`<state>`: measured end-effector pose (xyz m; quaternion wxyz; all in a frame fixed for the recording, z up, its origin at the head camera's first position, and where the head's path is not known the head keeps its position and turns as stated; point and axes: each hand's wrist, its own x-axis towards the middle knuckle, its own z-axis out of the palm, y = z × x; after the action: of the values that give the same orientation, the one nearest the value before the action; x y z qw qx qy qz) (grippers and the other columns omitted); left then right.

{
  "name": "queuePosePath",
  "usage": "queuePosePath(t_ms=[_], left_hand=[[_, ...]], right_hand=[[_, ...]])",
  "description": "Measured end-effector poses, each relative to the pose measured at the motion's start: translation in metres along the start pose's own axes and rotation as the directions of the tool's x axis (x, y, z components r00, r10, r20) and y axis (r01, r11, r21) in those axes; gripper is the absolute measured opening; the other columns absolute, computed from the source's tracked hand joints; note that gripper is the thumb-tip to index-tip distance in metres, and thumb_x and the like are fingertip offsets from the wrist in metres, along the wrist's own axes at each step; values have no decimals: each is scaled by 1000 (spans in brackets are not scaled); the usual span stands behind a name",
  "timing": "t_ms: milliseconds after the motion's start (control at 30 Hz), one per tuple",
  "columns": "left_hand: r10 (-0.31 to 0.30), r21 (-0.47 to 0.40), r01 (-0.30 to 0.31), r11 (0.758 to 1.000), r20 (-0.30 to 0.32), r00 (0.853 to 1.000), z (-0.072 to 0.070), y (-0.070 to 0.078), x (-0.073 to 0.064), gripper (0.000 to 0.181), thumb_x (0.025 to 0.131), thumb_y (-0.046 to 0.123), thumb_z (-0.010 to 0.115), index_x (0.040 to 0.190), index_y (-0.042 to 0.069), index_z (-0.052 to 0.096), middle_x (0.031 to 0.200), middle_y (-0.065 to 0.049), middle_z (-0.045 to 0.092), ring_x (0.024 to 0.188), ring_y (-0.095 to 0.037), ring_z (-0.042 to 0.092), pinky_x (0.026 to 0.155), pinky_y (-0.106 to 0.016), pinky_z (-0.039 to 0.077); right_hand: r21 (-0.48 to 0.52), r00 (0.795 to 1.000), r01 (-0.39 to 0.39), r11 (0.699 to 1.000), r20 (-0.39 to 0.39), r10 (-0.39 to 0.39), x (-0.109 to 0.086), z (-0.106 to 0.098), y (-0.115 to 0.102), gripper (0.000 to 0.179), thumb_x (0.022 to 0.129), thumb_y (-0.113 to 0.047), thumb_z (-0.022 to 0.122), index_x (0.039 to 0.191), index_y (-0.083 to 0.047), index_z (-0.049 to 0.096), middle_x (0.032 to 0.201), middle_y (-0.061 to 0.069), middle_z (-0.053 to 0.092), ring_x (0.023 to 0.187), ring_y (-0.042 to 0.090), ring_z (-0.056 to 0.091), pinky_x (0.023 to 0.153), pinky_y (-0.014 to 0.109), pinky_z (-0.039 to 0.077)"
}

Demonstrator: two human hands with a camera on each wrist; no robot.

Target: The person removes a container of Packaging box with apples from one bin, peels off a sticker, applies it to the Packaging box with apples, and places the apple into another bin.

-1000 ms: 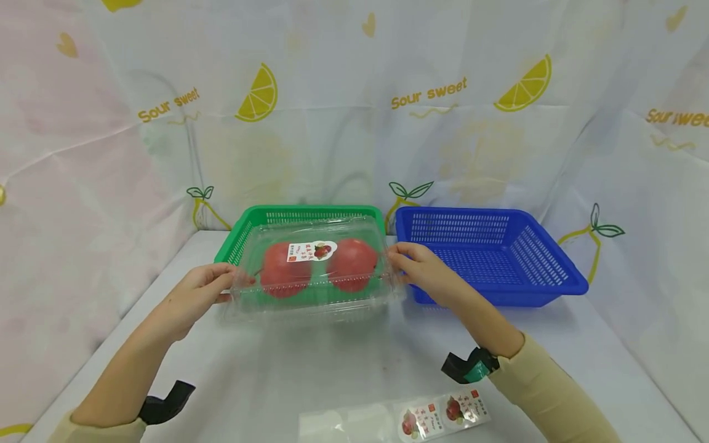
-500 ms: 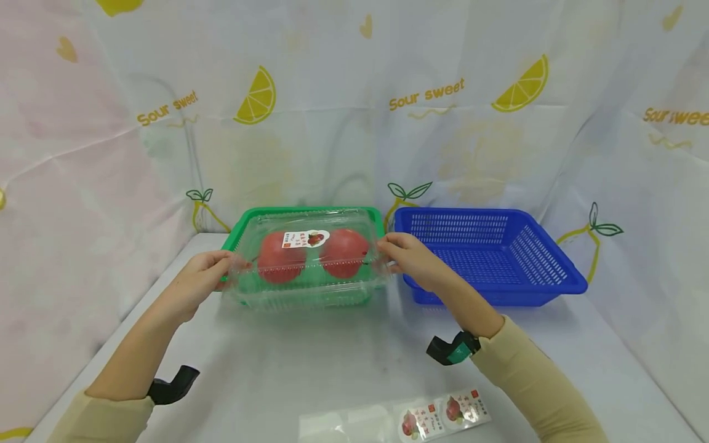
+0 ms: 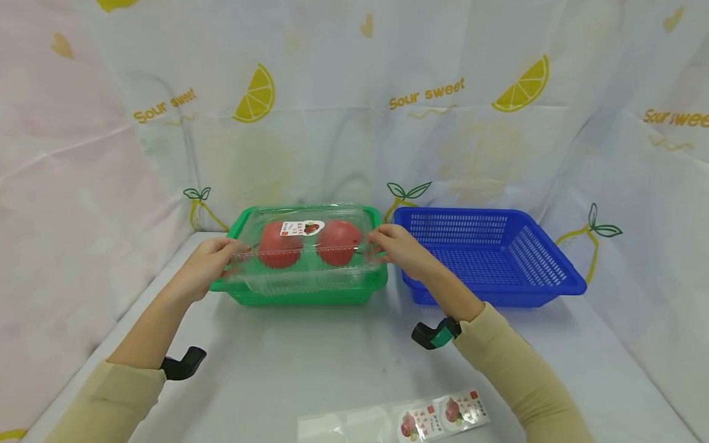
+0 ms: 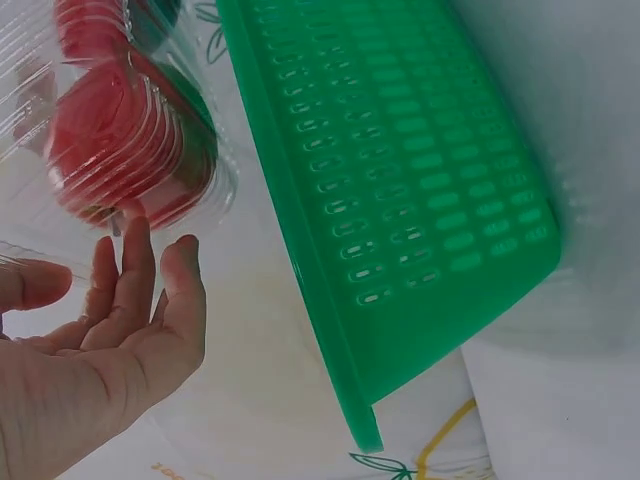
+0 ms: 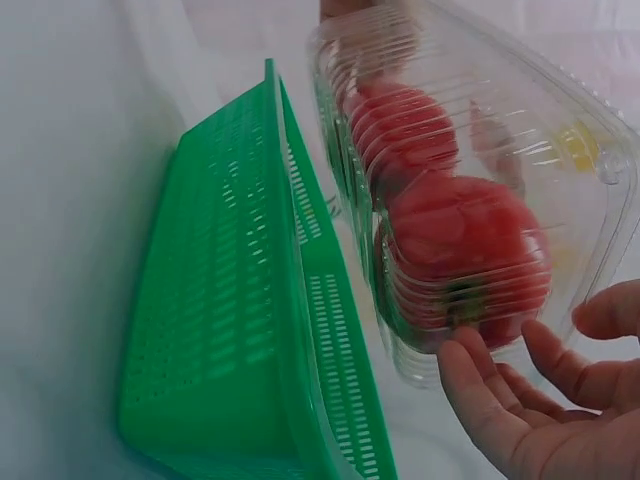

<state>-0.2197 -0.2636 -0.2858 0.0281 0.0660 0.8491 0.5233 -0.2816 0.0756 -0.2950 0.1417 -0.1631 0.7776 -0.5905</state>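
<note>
A clear plastic clamshell box [image 3: 310, 271], closed, holds two round red fruits [image 3: 339, 243] and bears a white label [image 3: 301, 228] on its lid. The box hangs over the green basket [image 3: 304, 298], its front side tilted down; in both wrist views it is apart from the basket rim. My left hand [image 3: 206, 266] pinches the box's left edge. Its opposite edge is held by my right hand [image 3: 403, 251], thumb above and fingers beneath. In the right wrist view, the right fingertips [image 5: 465, 350] lie against the box beneath one fruit.
Beside the green basket, on the right, stands a blue basket [image 3: 493, 289] with slotted walls. A strip of fruit labels [image 3: 437, 415] lies at the front of the white table [image 3: 310, 351]. A printed cloth [image 3: 332, 141] hangs behind.
Both hands have carried the clamshell box away from me and slightly left, from in front of the green basket to above it. More of the basket's front wall now shows.
</note>
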Motion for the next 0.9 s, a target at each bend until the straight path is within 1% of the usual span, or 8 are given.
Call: queuePosePath(t_ms=[133, 200, 300, 400, 500, 700, 800, 900], left_hand=[[-23, 18, 23, 1000, -14, 1000, -3, -3, 5, 46, 98, 24, 33, 117, -16, 47, 121, -25, 49, 103, -14, 53, 87, -37, 45], [-31, 25, 31, 999, -24, 999, -4, -5, 8, 47, 98, 25, 32, 117, -15, 47, 122, -27, 48, 107, -20, 53, 87, -36, 45], [-33, 32, 34, 999, -33, 999, -4, -8, 12, 47, 98, 26, 33, 119, -15, 47, 124, -29, 47, 114, -31, 48, 88, -39, 44], [-38, 30, 39, 999, -28, 999, -2, -12, 16, 48, 99, 27, 34, 120, -14, 46, 125, -29, 47, 117, -37, 45, 90, -42, 42], [-42, 21, 43, 999, -22, 999, -3, -17, 20, 47, 99, 27, 33, 121, -14, 45, 125, -30, 46, 116, -38, 44, 91, -43, 41], [-48, 31, 48, 998, -24, 999, -7, -23, 25, 49, 100, 28, 32, 122, -14, 43, 125, -29, 45, 116, -38, 44, 90, -41, 42], [-63, 48, 64, 997, -21, 998, -7, -23, 27, 49, 99, 29, 33, 121, -13, 45, 124, -28, 46, 114, -36, 45, 88, -38, 45], [-68, 72, 70, 995, -30, 997, -7, -22, 31, 48, 99, 29, 34, 120, -12, 47, 123, -27, 48, 110, -33, 47, 83, -32, 49]], right_hand=[[-11, 1000, -11, 1000, -5, 11, 10, 3, -1, 27, 99, -21, 41, 103, 3, 53, 105, 13, 53, 93, 24, 56, 86, 38, 47], [-3, 1000, -17, 1000, -4, 17, 14, 4, 0, 27, 98, -21, 41, 103, 3, 54, 106, 14, 53, 94, 24, 57, 86, 38, 47], [3, 999, -35, 999, -2, 35, 19, 6, 2, 27, 99, -19, 40, 105, 4, 53, 109, 14, 52, 96, 25, 58, 85, 37, 48], [30, 998, -69, 997, 9, 69, 22, 8, 6, 27, 99, -17, 38, 109, 5, 51, 113, 16, 50, 98, 25, 58, 83, 35, 49], [54, 996, -88, 995, 19, 87, 25, 9, 10, 28, 100, -16, 37, 111, 6, 49, 115, 17, 49, 99, 26, 57, 81, 34, 50], [63, 997, -75, 995, 15, 74, 30, 13, 11, 28, 99, -16, 38, 112, 6, 50, 116, 16, 49, 101, 27, 56, 82, 34, 49], [56, 996, -89, 994, 3, 89, 34, 14, 12, 28, 98, -15, 39, 113, 5, 50, 119, 16, 49, 102, 27, 56, 82, 34, 49], [75, 994, -109, 991, -10, 110, 39, 15, 14, 29, 98, -14, 37, 117, 6, 47, 121, 16, 47, 103, 28, 55, 84, 34, 48]])
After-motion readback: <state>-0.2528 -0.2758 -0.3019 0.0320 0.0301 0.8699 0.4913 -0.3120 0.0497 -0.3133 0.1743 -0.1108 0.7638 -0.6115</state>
